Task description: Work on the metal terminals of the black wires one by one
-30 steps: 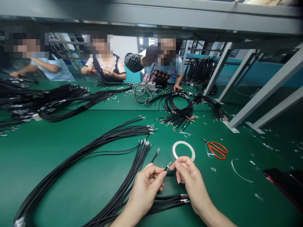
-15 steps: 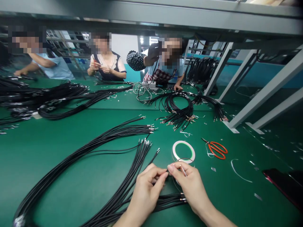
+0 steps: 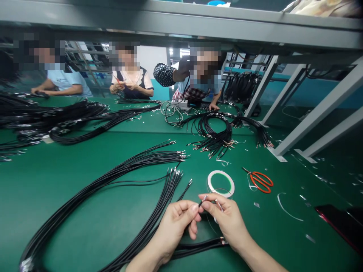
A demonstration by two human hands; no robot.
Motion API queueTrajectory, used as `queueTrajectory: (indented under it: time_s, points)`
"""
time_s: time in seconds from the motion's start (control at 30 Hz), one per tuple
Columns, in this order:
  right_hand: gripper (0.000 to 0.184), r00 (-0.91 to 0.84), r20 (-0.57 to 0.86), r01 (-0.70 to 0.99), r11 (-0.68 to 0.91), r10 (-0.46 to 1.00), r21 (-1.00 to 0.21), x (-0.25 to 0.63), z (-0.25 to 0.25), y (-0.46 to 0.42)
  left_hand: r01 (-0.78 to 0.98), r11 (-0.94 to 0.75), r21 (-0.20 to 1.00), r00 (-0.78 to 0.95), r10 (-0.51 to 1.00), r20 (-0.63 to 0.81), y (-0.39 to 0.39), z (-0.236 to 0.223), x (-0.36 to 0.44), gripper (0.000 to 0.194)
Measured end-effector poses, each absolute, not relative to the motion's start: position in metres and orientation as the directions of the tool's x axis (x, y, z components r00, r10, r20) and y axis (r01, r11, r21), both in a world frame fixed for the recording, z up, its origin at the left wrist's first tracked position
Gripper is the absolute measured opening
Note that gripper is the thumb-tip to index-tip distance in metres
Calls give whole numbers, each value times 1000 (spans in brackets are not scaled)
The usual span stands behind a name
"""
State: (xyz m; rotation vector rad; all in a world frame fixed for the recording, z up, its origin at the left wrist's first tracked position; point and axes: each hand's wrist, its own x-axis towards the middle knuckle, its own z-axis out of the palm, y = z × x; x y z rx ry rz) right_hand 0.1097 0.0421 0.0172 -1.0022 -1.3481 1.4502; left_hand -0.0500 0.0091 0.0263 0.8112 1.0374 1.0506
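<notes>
My left hand (image 3: 178,223) pinches a thin black cable (image 3: 200,204) just behind its silvery end. At that end, the thumb and forefinger of my right hand (image 3: 224,215) are closed on the tip. A slim pale piece (image 3: 218,204) also shows between the right fingers; its kind is unclear. Below my hands, a bunch of black cables (image 3: 198,243) runs toward my right wrist, metal ends beside it. Just beyond my fingers lies a white tape roll (image 3: 210,177) with a green inner edge. A large curved bundle of black cables (image 3: 85,190) with bare metal tips spreads to the left.
Orange-handled scissors (image 3: 261,182) lie right of the roll, among clear scraps and a white strip (image 3: 287,207). A coiled cable bundle (image 3: 211,132) is farther back. Metal legs (image 3: 320,109) stand at right, under a low shelf beam (image 3: 181,22). Several co-workers sit across the table.
My left fingers have shifted their hold, with the lower fingers now loosened, and the cable's silvery end shows between my hands. At far left a co-worker has lowered a raised arm.
</notes>
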Motion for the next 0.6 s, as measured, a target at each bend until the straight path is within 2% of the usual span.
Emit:
queueTrajectory:
  time_s: [0.17, 0.3, 0.4, 0.47, 0.53, 0.6]
  points:
    - [24, -304, 47, -40, 37, 952, -999, 109, 20, 42, -251, 310, 917, 157, 948, -278, 9, 23, -49, 36]
    - [22, -277, -38, -40, -51, 960, -998, 112, 19, 46, -173, 280, 944, 126, 957, -261, 11, 22, -50, 37]
    - [35, -217, -58, -55, -72, 974, -996, 118, 20, 49, 72, 170, 983, 103, 979, -177, 10, 24, -51, 30]
    - [38, -215, -35, -65, -50, 976, -997, 123, 23, 51, 292, 101, 951, 137, 980, -146, 6, 22, -50, 21]
    - [36, -244, -29, -65, -46, 969, -997, 127, 26, 50, 455, 47, 889, 236, 957, -171, 0, 17, -48, 11]
    - [36, -278, -37, -48, -52, 960, -997, 129, 27, 48, 517, -17, 856, 384, 898, -214, -4, 11, -47, 5]
